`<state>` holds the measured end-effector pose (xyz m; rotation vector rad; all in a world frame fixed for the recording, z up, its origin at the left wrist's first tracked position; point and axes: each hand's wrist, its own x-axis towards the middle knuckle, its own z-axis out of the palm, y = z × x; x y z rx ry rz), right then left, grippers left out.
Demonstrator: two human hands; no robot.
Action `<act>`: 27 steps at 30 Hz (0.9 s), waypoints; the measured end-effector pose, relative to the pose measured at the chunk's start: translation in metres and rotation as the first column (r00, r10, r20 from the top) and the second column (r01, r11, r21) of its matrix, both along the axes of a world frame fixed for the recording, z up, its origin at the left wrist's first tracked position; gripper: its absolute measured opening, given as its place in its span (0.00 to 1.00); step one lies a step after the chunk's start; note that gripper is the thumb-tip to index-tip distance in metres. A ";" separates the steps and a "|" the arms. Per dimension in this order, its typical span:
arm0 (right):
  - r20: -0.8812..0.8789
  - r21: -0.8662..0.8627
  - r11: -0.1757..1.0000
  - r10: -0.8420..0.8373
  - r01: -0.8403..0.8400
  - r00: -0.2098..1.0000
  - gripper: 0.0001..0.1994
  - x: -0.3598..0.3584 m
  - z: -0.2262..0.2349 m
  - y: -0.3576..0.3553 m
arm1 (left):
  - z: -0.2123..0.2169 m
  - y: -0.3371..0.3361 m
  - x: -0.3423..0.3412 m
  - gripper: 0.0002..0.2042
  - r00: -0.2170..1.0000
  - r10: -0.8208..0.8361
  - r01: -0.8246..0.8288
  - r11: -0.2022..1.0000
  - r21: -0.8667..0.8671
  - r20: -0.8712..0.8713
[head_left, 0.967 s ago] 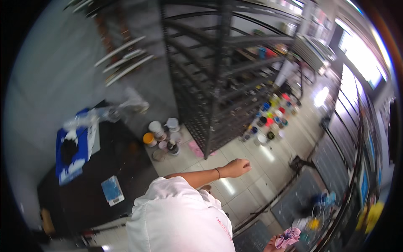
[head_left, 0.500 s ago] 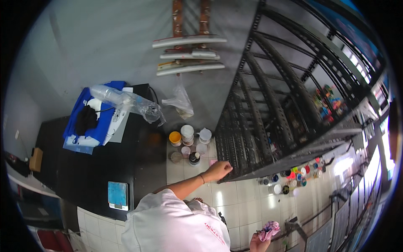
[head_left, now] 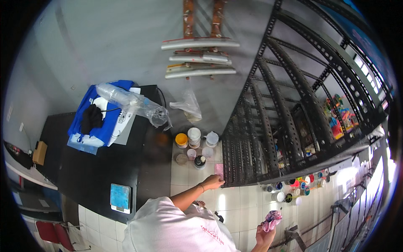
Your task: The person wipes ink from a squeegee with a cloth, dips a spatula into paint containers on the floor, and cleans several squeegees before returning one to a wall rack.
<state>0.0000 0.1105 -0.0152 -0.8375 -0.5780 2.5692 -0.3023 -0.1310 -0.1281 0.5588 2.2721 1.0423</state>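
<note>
My left hand [head_left: 214, 182] reaches out beside the lower corner of the black slotted-metal rack [head_left: 289, 138]. Its fingers are curled together; what they hold, if anything, is hidden. Just beyond it, a flat pink piece [head_left: 218, 169] shows on the floor by the rack. At the lower right, my right hand [head_left: 264, 236] is closed round a crumpled pink and purple cloth [head_left: 273, 220], which bunches up above the fingers.
Several tubs, a yellow bucket [head_left: 181, 140] among them, stand on the tiles ahead. On the left, a black table [head_left: 92, 172] bears a blue-topped scale [head_left: 120, 197] and a blue cloth [head_left: 103, 126]. Several paint jars [head_left: 288, 197] line the rack's foot.
My left hand has drawn back a little, down and left along the rack's end. The right hand has risen slightly with the cloth. The whole view has shifted somewhat.
</note>
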 end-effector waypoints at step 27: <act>-0.137 0.037 0.974 -0.218 0.225 0.966 0.06 0.137 0.036 0.075 | -0.173 0.031 0.126 0.26 0.958 -0.195 0.282 0.765 -0.579 0.210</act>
